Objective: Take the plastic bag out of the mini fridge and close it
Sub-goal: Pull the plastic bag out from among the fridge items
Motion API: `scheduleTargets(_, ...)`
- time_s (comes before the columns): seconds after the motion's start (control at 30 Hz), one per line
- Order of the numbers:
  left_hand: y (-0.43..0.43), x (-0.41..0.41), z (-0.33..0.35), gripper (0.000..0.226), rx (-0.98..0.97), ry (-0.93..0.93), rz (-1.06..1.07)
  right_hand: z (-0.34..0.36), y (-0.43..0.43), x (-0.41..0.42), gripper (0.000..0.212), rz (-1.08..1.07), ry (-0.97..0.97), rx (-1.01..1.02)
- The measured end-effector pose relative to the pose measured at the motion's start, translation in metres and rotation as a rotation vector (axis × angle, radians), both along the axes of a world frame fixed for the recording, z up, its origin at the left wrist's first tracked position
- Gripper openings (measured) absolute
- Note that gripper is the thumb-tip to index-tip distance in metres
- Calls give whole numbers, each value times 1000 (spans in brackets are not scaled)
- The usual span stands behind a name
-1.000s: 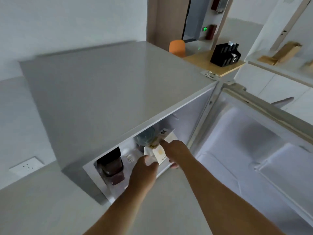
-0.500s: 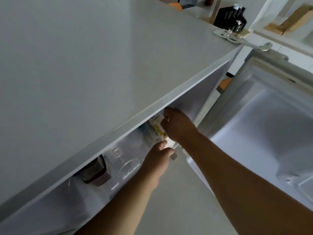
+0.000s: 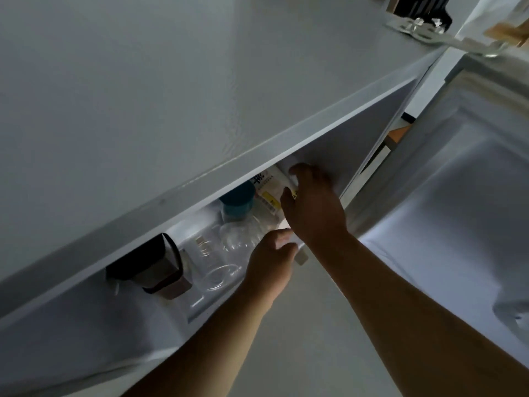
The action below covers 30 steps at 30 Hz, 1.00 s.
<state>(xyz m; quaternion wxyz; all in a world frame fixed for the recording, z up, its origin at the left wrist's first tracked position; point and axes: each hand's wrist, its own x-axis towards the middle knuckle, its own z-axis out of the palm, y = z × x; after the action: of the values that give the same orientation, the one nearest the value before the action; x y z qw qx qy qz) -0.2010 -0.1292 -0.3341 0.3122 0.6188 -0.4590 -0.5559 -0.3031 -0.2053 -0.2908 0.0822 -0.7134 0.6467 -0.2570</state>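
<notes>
The mini fridge (image 3: 171, 81) stands open, seen from above its grey top. Its door (image 3: 463, 202) is swung out to the right. Inside, at the right end of the shelf, a white plastic bag (image 3: 267, 190) with a yellow label and dark print leans upright. My right hand (image 3: 312, 207) reaches into the fridge and grips the bag's right side, thumb on its front. My left hand (image 3: 272, 262) is just below, fingers curled at the bag's lower end. Both hands hide most of the bag.
On the same shelf, left of the bag, stand a clear bottle with a teal lid (image 3: 237, 200), a clear glass (image 3: 213, 267) and a dark brown container (image 3: 154, 267). A metal hinge (image 3: 415, 27) sticks out at the fridge's top right corner. Pale floor lies below.
My head has dropped closer to the fridge, so its top fills more of the view. Both hands have gone deeper into the compartment with the bag, the right hand further in.
</notes>
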Motion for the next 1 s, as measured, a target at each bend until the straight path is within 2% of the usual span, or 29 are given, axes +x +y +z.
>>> scheduleTargets(0.13, 33, 6, -11, 30, 72, -8, 118, -6, 51, -8, 26, 67, -85, -147)
scheduleTargets(0.23, 49, 12, -21, 29, 133, -10, 143, -23, 79, -3, 15, 146, -118, 24)
scheduleTargets(0.33, 54, 16, -28, 37, 156, -36, 186, -50, 84, 5, 26, 159, -69, 302)
scheduleTargets(0.43, 53, 19, -32, 49, 174, -54, 234, -69, 78, 11, 45, 87, -53, 403)
scheduleTargets(0.53, 52, 21, -35, 56, 183, -41, 256, -82, 73, 19, 61, 92, -48, 383)
scheduleTargets(0.67, 54, 29, -42, 57, 219, 9, 258, -91, 66, 33, 68, 242, 91, 210)
scheduleTargets(0.8, 54, 37, -46, 55, 232, -1, 262, -97, 50, 44, 88, 189, 114, 308)
scheduleTargets(0.9, 54, 42, -47, 56, 227, 5, 255, -105, 42, 49, 88, 162, 64, 393)
scheduleTargets(1.0, 54, 46, -47, 58, 228, 27, 257, -110, 39, 49, 75, 160, -21, 377)
